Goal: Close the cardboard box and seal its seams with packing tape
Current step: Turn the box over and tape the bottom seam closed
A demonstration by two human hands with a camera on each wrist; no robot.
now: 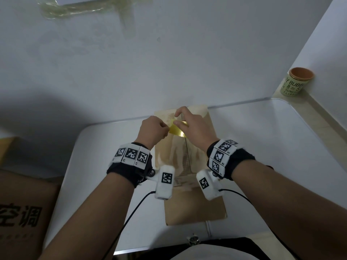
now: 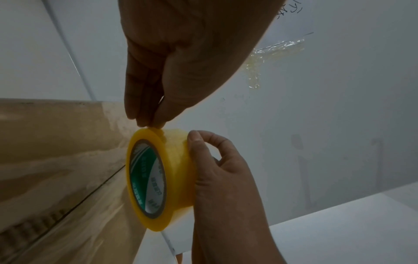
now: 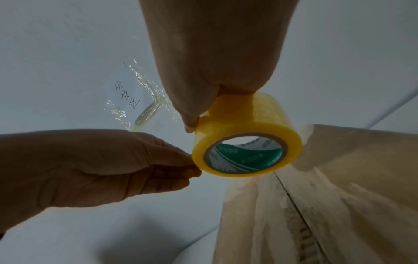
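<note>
Yellow translucent packing-tape roll (image 2: pixel 158 178) sits between both hands, just above the closed brown cardboard box (image 1: pixel 195 203) on the white table (image 1: pixel 281 147). The right hand (image 1: pixel 195 128) grasps the roll around its rim; the left hand (image 1: pixel 153 129) pinches at its outer layer, seemingly hunting the free end. Best to hold the roll steady, lift the end cleanly, and peel level so it lands along the box's centre seam (image 3: pixel 294 205).
</note>
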